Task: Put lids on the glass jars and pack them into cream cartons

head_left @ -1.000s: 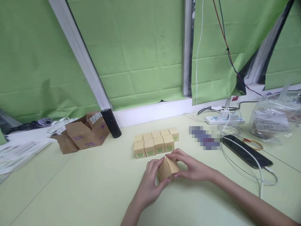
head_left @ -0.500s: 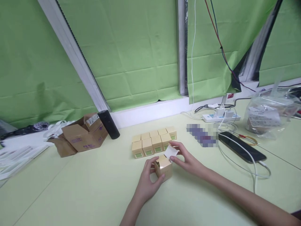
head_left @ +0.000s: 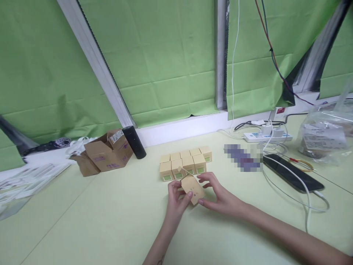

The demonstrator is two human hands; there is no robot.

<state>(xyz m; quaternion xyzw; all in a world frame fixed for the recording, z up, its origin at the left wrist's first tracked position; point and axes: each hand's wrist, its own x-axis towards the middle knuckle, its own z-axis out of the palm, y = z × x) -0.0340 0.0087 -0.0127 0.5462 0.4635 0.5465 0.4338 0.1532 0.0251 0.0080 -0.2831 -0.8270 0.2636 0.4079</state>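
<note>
A small tan cardboard box (head_left: 192, 189) is tilted above the table in front of me, a flap standing up at its far end. My left hand (head_left: 178, 200) grips it from the left, thumb on the near face and fingers behind. On the right side, my right hand (head_left: 219, 193) is open, its fingers curved and apart. Its thumb tip is at the box's lower right edge; whether it touches I cannot tell. What the box holds is hidden. Just beyond stand two rows of similar small boxes (head_left: 182, 163) with green labels on their fronts.
A brown carton (head_left: 111, 154) and a black cylinder (head_left: 134, 142) stand at the back left. On the right lie a phone (head_left: 293, 173) with a white cable, a power strip (head_left: 267, 137) and a clear plastic bag (head_left: 322, 136). A blurred-out purple item (head_left: 244, 158) lies nearby.
The box has been tipped up and turned, showing a printed face. My right hand has come off the white flap and moved to the box's right side. The view has shifted slightly.
</note>
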